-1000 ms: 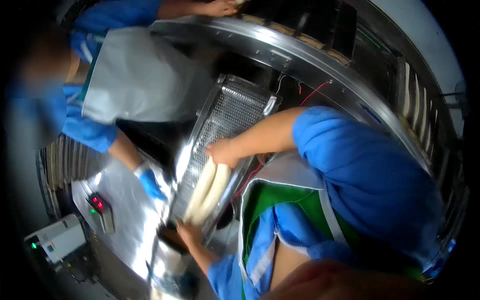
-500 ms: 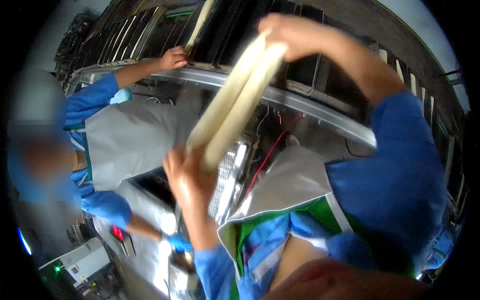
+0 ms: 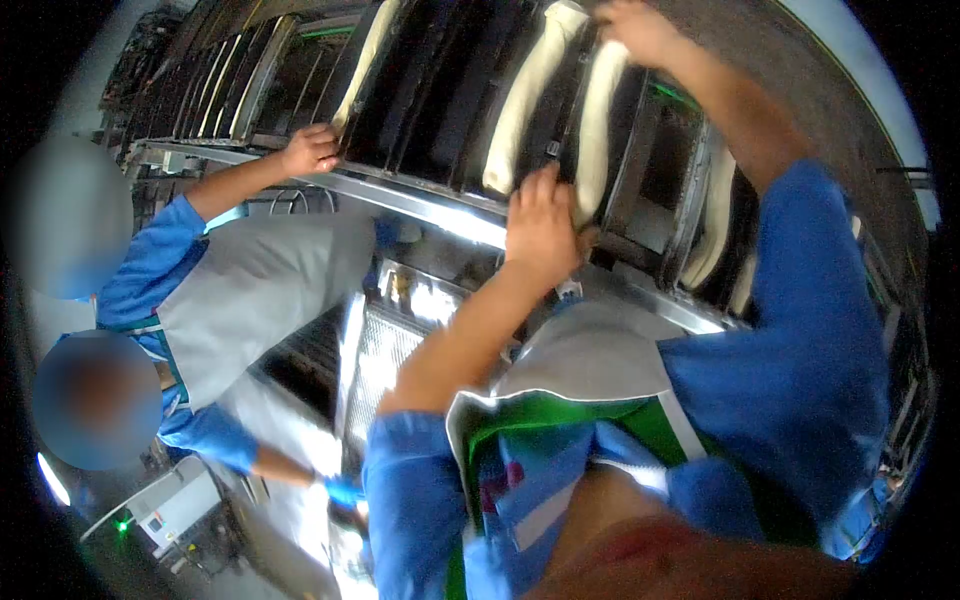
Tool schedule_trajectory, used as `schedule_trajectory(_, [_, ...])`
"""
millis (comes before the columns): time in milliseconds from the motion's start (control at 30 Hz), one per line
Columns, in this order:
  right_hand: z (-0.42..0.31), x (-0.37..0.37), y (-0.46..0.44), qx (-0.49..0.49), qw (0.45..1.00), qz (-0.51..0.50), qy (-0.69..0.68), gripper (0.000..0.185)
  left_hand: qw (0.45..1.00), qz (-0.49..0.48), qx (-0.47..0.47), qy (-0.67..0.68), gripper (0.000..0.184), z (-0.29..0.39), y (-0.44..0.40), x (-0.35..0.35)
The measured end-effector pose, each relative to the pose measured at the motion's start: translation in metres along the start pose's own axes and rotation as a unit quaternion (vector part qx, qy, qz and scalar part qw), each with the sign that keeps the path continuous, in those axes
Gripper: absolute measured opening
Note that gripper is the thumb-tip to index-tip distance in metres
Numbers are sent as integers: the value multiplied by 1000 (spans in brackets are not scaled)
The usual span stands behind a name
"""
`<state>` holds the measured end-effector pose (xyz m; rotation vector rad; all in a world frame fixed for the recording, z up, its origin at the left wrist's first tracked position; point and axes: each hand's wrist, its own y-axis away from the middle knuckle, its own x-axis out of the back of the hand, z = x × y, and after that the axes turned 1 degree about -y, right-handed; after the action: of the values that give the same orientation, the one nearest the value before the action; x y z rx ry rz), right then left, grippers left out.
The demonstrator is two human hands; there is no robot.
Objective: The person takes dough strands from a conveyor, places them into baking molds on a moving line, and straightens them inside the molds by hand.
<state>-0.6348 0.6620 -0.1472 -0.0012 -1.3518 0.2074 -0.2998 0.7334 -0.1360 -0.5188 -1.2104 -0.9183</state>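
Note:
Two long pale dough strips lie in the dark channels of a tray rack. The right dough strip (image 3: 594, 135) runs between my hands. My right hand (image 3: 640, 32) is at its far end, fingers curled over it. My left hand (image 3: 543, 228) is at its near end, fingers bent round the end, partly hiding it. The left dough strip (image 3: 530, 100) lies in a neighbouring channel, just beyond my left fingertips and apart from my right hand.
A metal rail (image 3: 430, 212) borders the dark trays (image 3: 430, 110). More dough strips (image 3: 712, 215) lie to the right. At left, a co-worker's hand (image 3: 312, 150) touches another strip (image 3: 368, 60); their other hand is blue-gloved (image 3: 343, 490). A perforated metal panel (image 3: 375, 350) stands below.
Both strips, held together in the air between my hands, now lie apart in separate channels. My left hand has moved up and right to the trays; my right hand has moved right.

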Motion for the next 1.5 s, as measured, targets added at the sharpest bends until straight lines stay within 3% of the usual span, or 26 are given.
schedule_trajectory(33, [-29, 31, 12, 21, 991, -126, 48, 31, 999, 27, -17, 12, 70, -3, 20, -10])
schedule_trajectory(100, [-24, 4, 11, -2, 988, -121, -99, 27, 1000, 30, -5, -2, 68, -9, 20, -13])
schedule_trajectory(133, [-30, 18, 2, -28, 973, -187, -134, 25, 997, 61, -13, 35, 63, -17, 21, -10])
schedule_trajectory(167, [-40, 28, -6, -30, 972, -189, -135, 25, 993, 92, -20, 71, 59, -27, 20, -7])
schedule_trajectory(200, [-52, 38, -11, -59, 977, -136, -155, 25, 995, 60, 34, 67, 51, -27, 17, 4])
schedule_trajectory(233, [-59, 44, -14, -87, 977, -82, -174, 25, 992, 118, 25, 43, 45, -35, 13, -4])
schedule_trajectory(300, [-78, 6, -39, 12, 981, -10, -194, 28, 992, 111, 50, -2, 41, -55, 13, -12])
schedule_trajectory(333, [-86, -12, -50, 47, 995, -54, -76, 25, 992, 113, 50, -4, 41, -55, 11, -8])
schedule_trajectory(367, [-98, -23, -57, -20, 982, -175, -73, 30, 996, 48, 78, -15, 40, -52, 8, -2])
schedule_trajectory(467, [-107, -26, -40, -36, 989, -129, -65, 33, 992, -72, 87, -47, 40, -35, 21, 0])
schedule_trajectory(533, [-115, -2, -30, 50, 973, -194, -118, 34, 987, -125, 78, -69, 40, -37, 37, 2])
schedule_trajectory(600, [-111, 7, -22, 70, 967, -164, -184, 35, 998, 28, 48, -17, 39, -36, 66, 1])
schedule_trajectory(633, [-109, 6, -17, 85, 954, -138, -254, 37, 998, 29, 54, -13, 39, -39, 80, -1])
schedule_trajectory(700, [-111, -4, -13, 57, 963, -115, -239, 33, 993, 76, 80, -41, 42, -51, 115, -8])
schedule_trajectory(767, [-123, -1, -17, -116, 983, -85, -117, 33, 988, 96, 122, 22, 45, -76, 159, -26])
schedule_trajectory(800, [-144, 4, -20, -110, 983, -85, -118, 33, 978, 119, 167, 50, 45, -91, 193, -35])
schedule_trajectory(833, [-166, 8, -17, -119, 985, -73, -103, 36, 974, 167, 131, 76, 44, -105, 219, -38])
schedule_trajectory(900, [-184, 9, -9, -130, 987, -53, -76, 42, 981, 98, 154, -72, 43, -97, 257, -39])
schedule_trajectory(967, [-204, 34, 25, -100, 986, -30, -132, 44, 963, 163, 200, 73, 34, -92, 290, -51])
schedule_trajectory(1033, [-218, 37, 56, -89, 985, 6, -147, 44, 944, 199, 254, 66, 31, -89, 328, -55])
schedule_trajectory(1100, [-237, 25, 86, -47, 963, 83, -254, 38, 923, 186, 338, 9, 28, -105, 379, -69])
schedule_trajectory(1167, [-269, 46, 105, -51, 972, 53, -221, 34, 885, 184, 426, 30, 29, -126, 439, -86])
schedule_trajectory(1233, [-286, 14, 108, -113, 965, 34, -236, 34, 845, 227, 483, 37, 30, -146, 482, -116])
schedule_trajectory(1300, [-290, -7, 121, -120, 959, 58, -249, 33, 832, 248, 494, 45, 31, -161, 535, -140])
schedule_trajectory(1367, [-288, -15, 125, -151, 966, 18, -208, 40, 830, 257, 496, 11, 30, -164, 574, -150])
schedule_trajectory(1500, [-223, -36, 128, -95, 941, -95, -311, 42, 795, 255, 548, 47, 27, -161, 616, -159])
